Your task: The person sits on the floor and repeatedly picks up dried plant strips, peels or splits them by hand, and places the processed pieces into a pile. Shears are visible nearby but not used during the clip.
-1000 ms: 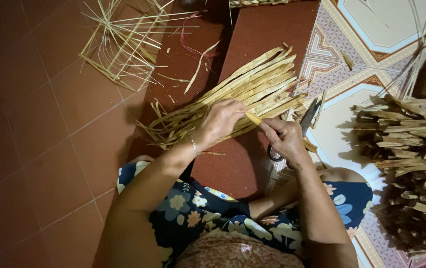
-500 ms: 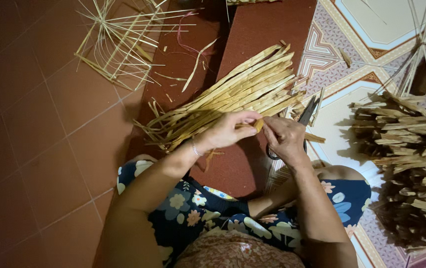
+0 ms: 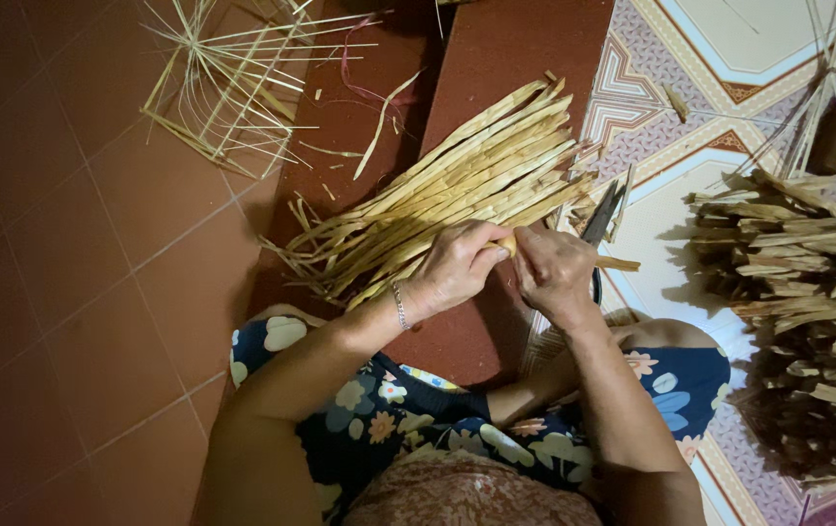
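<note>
Red tile floor, bundle (image 3: 457, 195) of strips running seven to one o'clock; left hand (image 3: 452, 273) and right hand (image 3: 554, 273) both pinched shut on one strip (image 3: 508, 245), knife (image 3: 601, 222) at two o'clock.

Left hand (image 3: 452, 268) curled; right hand (image 3: 554, 268) clenched, touching.

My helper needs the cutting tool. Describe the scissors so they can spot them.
Start at the fan of pale bamboo strips. At its right end, beside the right hand, lie the scissors: dark metal blades, unlike the straw-coloured slivers around.
</note>
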